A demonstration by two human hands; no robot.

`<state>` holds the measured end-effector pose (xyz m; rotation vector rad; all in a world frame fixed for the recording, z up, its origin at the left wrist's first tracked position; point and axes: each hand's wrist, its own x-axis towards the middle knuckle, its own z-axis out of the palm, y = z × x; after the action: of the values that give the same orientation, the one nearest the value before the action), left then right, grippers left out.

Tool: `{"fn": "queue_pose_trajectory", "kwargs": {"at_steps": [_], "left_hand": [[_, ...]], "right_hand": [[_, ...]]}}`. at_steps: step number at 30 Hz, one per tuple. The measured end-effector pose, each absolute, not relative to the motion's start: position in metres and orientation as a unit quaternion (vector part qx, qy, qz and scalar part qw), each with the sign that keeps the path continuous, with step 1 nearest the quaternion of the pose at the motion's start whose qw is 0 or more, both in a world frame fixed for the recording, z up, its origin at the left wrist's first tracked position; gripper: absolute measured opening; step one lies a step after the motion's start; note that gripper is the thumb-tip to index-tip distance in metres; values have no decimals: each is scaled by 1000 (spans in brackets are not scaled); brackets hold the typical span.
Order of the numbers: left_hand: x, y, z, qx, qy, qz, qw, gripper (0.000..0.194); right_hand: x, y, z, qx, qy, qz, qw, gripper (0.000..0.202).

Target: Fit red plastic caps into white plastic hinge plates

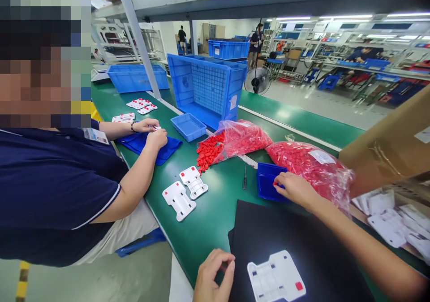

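Note:
My right hand (297, 187) is over a small dark-blue tray (264, 181), thumb and fingers closed on a small red plastic piece (275, 183). My left hand (215, 273) is at the near edge of a black mat (255, 230). Its thumb and forefinger curl together at the tips, and nothing shows in them. Beside it on the mat lies a white plastic plate (273, 277) with slots and one red piece at a corner. Two similar white plates (179, 201) lie on the green table, each with a red corner piece.
An open bag of red pieces (242, 140) spills onto the table. Another full bag (309, 163) sits behind my right hand. A screwdriver (245, 179) lies nearby. Blue crates (208, 87) stand behind; a cardboard box (386, 145) is at right. A co-worker (60, 190) works at left.

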<state>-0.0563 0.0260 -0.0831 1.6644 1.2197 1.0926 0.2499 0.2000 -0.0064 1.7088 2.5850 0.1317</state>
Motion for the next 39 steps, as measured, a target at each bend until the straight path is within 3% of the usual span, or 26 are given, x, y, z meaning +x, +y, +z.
{"fn": "queue_pose_trajectory", "kwargs": {"at_steps": [5, 11, 22, 27, 32, 39], "left_hand": [[-58, 25, -98, 701, 468, 428, 328, 15], [-58, 25, -93, 716, 464, 409, 323, 17], [-48, 28, -76, 695, 475, 391, 372, 13], [-10, 32, -48, 778, 433, 282, 357, 32], [32, 29, -50, 826, 479, 136, 262, 59], [51, 41, -37, 848, 471, 23, 243, 45]], "right_hand": [[259, 215, -29, 518, 851, 44, 72, 14], [265, 221, -42, 505, 859, 29, 82, 16], [274, 186, 8, 569, 821, -34, -39, 25], [268, 181, 3, 587, 805, -35, -76, 23], [259, 174, 7, 593, 794, -43, -125, 15], [246, 63, -2, 616, 756, -93, -201, 15]]}}
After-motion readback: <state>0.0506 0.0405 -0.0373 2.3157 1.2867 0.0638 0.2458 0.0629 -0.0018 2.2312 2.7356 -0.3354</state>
